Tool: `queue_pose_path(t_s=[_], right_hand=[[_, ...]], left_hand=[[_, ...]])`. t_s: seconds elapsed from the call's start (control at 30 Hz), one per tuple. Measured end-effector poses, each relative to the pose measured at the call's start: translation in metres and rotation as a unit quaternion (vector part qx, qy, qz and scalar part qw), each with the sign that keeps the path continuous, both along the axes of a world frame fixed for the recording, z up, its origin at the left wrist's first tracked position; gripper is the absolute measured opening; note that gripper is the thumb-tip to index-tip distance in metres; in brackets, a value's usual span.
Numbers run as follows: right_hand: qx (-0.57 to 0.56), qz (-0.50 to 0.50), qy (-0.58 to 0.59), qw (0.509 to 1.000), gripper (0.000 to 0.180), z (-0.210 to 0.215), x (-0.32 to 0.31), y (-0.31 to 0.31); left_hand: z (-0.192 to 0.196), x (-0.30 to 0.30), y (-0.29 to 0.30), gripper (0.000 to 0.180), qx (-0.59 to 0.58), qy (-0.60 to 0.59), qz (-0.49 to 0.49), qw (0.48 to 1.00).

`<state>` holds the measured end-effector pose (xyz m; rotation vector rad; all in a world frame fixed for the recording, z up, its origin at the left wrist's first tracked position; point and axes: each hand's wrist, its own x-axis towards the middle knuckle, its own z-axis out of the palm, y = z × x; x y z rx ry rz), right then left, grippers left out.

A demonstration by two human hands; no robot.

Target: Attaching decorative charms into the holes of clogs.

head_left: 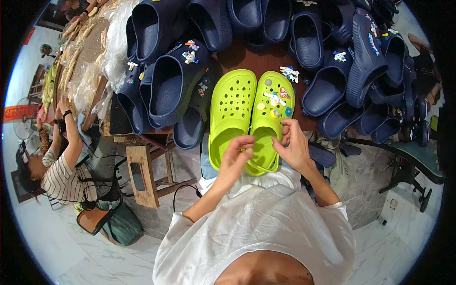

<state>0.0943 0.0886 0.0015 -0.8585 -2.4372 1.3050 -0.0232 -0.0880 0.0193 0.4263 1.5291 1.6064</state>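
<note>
Lime foam clogs [251, 118], perforated, rounded, charm-studded

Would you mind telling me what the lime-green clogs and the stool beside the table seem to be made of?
The lime-green clogs look like moulded foam or soft plastic: matte, one-piece, with punched holes. The charms on the one at the right hand seem glossy plastic or rubber. The stool looks like bare, unfinished wood, pale and plank-built.

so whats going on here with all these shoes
A person in a white shirt is working on a pair of lime green clogs at a table. Their left hand and right hand are both at the right clog, which already carries several small charms; the left clog is bare. Navy clogs are piled all around. Another person sits at the left.
</note>
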Motion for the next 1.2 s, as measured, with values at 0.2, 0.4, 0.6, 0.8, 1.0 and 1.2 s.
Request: queue_pose_path(t_s=[0.2, 0.4, 0.6, 0.8, 1.0, 1.2], right_hand=[[0.028, 0.015, 0.002, 1.0, 0.048, 0.006, -0.001, 0.002], [0.036, 0.046, 0.025, 0.998, 0.042, 0.012, 0.001, 0.008], [0.093, 0.068, 0.056, 0.992, 0.044, 0.003, 0.003, 0.008], [0.028, 0.101, 0.057, 0.993, 0.04, 0.015, 0.0, 0.012], [-0.047, -0.057, 0.189, 0.979, 0.044, -0.001, -0.028, 0.043], [-0.125, -0.153, 0.136, 0.971, 0.056, -0.017, -0.069, 0.081]], left_hand=[[-0.017, -0.02, 0.007, 0.013, 0.033, -0.187, 0.155, 0.97], [-0.018, -0.022, 0.027, 0.025, 0.026, -0.234, 0.173, 0.956], [-0.028, 0.003, 0.032, 0.044, -0.01, 0.035, 0.169, 0.985], [-0.053, 0.001, 0.033, 0.054, -0.105, 0.251, 0.159, 0.949], [-0.059, 0.007, 0.031, 0.045, -0.067, 0.205, 0.192, 0.957], [-0.067, 0.028, 0.001, 0.048, -0.02, 0.156, 0.194, 0.968]])
